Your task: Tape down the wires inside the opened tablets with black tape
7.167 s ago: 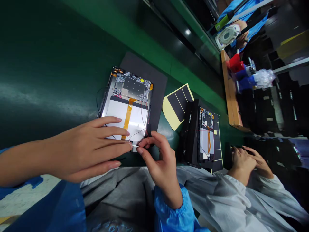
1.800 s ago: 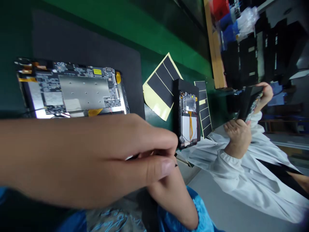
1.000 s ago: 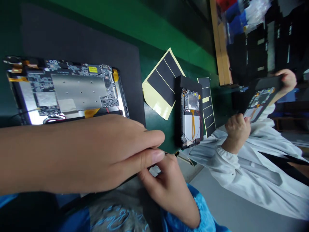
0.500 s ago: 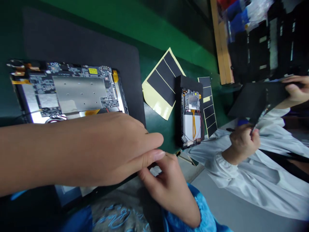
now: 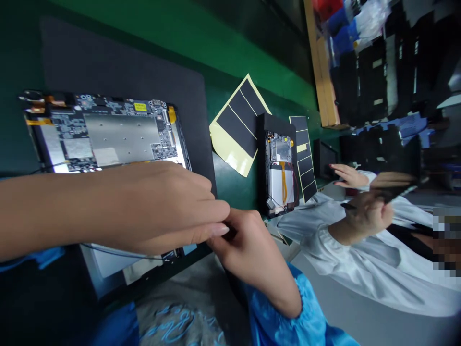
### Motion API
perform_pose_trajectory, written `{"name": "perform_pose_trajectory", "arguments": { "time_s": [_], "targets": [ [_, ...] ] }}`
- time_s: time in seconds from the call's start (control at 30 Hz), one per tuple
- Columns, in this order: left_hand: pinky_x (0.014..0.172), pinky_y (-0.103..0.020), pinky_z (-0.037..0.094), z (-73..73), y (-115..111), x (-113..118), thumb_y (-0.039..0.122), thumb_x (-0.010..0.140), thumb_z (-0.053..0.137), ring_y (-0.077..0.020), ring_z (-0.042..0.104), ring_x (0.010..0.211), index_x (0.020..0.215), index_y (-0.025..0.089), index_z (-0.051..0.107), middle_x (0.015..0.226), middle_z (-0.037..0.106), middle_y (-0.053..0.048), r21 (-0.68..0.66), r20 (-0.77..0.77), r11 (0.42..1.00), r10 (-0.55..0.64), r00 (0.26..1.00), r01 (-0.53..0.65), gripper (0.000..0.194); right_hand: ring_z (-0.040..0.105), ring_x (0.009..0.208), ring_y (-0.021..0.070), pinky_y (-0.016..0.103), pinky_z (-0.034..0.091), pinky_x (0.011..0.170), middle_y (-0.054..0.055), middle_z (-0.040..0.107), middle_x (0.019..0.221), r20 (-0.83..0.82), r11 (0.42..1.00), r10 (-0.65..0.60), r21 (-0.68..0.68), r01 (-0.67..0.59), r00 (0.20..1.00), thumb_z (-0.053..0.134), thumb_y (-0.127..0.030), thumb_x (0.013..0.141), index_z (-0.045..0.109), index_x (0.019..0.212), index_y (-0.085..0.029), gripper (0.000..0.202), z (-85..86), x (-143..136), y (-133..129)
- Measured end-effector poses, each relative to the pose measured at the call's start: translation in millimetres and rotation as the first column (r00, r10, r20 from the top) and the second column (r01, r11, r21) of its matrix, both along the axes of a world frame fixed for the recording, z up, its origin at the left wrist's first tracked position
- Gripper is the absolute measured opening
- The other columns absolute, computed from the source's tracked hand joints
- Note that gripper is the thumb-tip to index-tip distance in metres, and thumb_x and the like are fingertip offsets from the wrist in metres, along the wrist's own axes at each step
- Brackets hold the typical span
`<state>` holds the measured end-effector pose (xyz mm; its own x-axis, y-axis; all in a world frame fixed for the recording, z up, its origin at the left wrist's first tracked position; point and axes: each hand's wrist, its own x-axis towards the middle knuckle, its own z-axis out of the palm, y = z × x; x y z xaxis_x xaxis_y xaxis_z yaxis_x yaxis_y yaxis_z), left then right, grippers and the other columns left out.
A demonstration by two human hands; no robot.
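My left hand [image 5: 176, 206] reaches in from the left, its forearm lying across an opened tablet [image 5: 122, 139] with a bare circuit board and a silver metal shield. Its fingers are closed and its thumb and fingertips meet those of my right hand [image 5: 252, 250]. My right hand comes from a blue sleeve at the lower right, with fingers bent in a pinch. Whatever lies between the fingertips is hidden. Part of the tablet is covered by my left arm; its lower edge shows below. Under the tablet is a dark mat [image 5: 118, 67].
Yellow-backed sheets of black adhesive pads [image 5: 237, 120] lie right of the mat. Beside them sits a smaller opened device [image 5: 281, 178] with a battery. At right, a co-worker in a white sleeve [image 5: 331, 250] handles a dark panel. A wooden-edged rack [image 5: 324, 77] stands behind.
My joined hands have shifted slightly left and up, uncovering more of the tablet's lower edge. The co-worker's far hand has moved left towards the table, and the dark panel has turned.
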<state>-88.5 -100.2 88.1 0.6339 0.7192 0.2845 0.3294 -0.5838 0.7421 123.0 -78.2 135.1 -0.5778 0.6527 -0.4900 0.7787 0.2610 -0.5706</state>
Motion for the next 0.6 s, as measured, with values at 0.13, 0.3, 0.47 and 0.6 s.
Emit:
{"name": "perform_pose_trajectory", "arguments": {
  "time_s": [0.13, 0.3, 0.47, 0.6],
  "targets": [
    [0.051, -0.037, 0.025, -1.4, 2.9, 0.0, 0.031, 0.104, 0.039, -0.0183, 0.043, 0.055, 0.072, 0.023, 0.044, 0.063, 0.053, -0.001, -0.031, 0.052, 1.000, 0.007, 0.999, -0.005, 0.033, 0.054, 0.059, 0.0112, 0.023, 0.041, 0.054, -0.003, 0.060, 0.067, -0.142, 0.991, -0.014, 0.126, 0.032, 0.990, 0.067, -0.024, 0.094, 0.066, 0.084, -0.019, 0.011, -3.9, 14.3, -9.7],
    [0.052, -0.034, 0.029, -2.0, 4.3, -2.0, 0.032, 0.104, 0.040, -0.0172, 0.046, 0.056, 0.074, 0.023, 0.046, 0.064, 0.053, -0.001, -0.082, 0.058, 0.996, 0.021, 0.998, -0.016, 0.032, 0.065, 0.110, 0.0288, 0.046, 0.058, 0.090, 0.015, 0.069, 0.117, -0.309, 0.855, 0.276, 0.512, -0.085, 0.910, 0.062, -0.030, 0.098, 0.064, 0.131, -0.019, 0.035, -21.0, 35.2, -35.8],
    [0.051, -0.033, 0.031, 0.8, 4.1, -2.8, 0.036, 0.105, 0.036, -0.0163, 0.048, 0.055, 0.074, 0.023, 0.046, 0.065, 0.054, -0.001, -0.132, 0.010, 0.991, 0.023, 1.000, -0.022, 0.035, 0.050, 0.138, 0.0348, 0.057, 0.050, 0.110, 0.019, 0.063, 0.137, -0.260, 0.801, 0.409, 0.561, -0.208, 0.875, 0.059, -0.043, 0.101, 0.057, 0.142, -0.016, 0.049, -31.0, 43.1, -49.6],
    [0.050, -0.033, 0.031, 1.1, 3.8, -4.0, 0.037, 0.106, 0.036, -0.0165, 0.048, 0.054, 0.074, 0.024, 0.047, 0.064, 0.053, -0.001, -0.140, -0.009, 0.990, 0.027, 1.000, -0.028, 0.037, 0.063, 0.119, 0.0255, 0.043, 0.056, 0.099, 0.012, 0.066, 0.123, -0.407, 0.899, 0.120, 0.432, 0.075, 0.906, 0.060, -0.021, 0.098, 0.068, 0.126, -0.020, 0.029, -30.2, 38.1, -48.9]
  ]
}}
